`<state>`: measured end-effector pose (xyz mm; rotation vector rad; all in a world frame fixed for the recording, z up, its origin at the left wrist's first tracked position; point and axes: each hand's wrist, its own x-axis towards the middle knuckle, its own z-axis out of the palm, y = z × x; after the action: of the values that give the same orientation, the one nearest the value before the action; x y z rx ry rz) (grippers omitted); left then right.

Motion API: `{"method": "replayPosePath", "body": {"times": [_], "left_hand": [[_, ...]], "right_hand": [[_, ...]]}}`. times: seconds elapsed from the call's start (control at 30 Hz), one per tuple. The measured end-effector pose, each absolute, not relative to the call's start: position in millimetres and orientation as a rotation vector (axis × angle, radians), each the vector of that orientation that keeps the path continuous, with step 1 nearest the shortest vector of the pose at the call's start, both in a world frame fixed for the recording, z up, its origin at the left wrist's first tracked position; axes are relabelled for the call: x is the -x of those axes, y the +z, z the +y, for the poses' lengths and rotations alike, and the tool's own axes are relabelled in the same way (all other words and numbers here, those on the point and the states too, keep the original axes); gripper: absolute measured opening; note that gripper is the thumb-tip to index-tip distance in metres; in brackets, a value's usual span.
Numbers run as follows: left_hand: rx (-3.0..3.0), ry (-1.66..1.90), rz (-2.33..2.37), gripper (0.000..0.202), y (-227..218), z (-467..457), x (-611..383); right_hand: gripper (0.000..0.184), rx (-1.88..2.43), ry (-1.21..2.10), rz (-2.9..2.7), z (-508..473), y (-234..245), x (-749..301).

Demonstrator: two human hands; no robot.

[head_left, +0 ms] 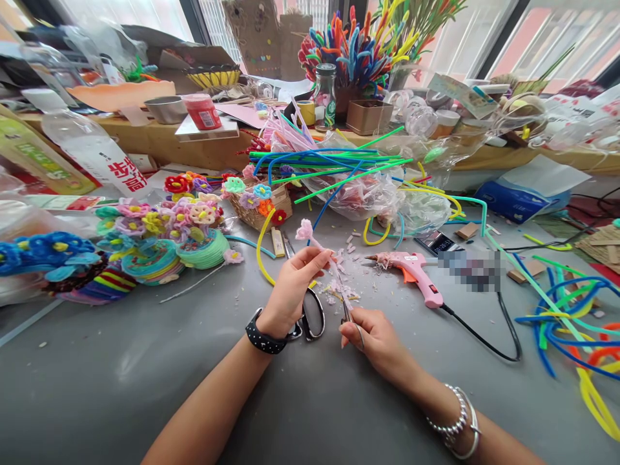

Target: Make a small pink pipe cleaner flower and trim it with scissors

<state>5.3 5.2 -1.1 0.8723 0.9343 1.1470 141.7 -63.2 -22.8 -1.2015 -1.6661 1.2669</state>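
Observation:
My left hand (pixel 294 285) pinches a pale pink pipe cleaner (pixel 323 253) near its upper part; its tip is curled into a small flower shape. My right hand (pixel 372 338) is closed round the lower end of the same stem and seems to hold a small metal tool there, which I cannot make out. A pair of scissors (pixel 314 314) lies on the grey table (pixel 145 361) just behind my left wrist. Pink fluff trimmings (pixel 345 279) are scattered past my hands. A pink glue gun (pixel 411 270) rests to the right, its black cord trailing right.
Finished pipe-cleaner flowers in little woven baskets (pixel 165 239) crowd the left. A bag of loose coloured pipe cleaners (pixel 349 174) lies behind, and more stems (pixel 571 310) sprawl at the right edge. A cluttered wooden shelf (pixel 203 145) runs along the back.

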Motion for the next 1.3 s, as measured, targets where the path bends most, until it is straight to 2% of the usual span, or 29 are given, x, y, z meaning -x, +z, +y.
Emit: {"method": "replayPosePath", "body": {"times": [0.43,0.8,1.3], "left_hand": [[-0.978,1.052,0.915,0.01,1.0,2.7,-6.6],[-0.808,1.14,0.919,0.013,1.7,4.3,-5.6],[-0.884,1.036,0.874,0.008,3.8,1.0,-6.1]], "right_hand": [[0.061,1.058,1.429,-1.702,-60.9,-20.6,-145.9],[0.057,1.244,1.285,-1.642,-61.4,-25.1,-141.3],[0.058,1.139,1.38,-1.693,-60.9,-21.0,-145.2]]}}
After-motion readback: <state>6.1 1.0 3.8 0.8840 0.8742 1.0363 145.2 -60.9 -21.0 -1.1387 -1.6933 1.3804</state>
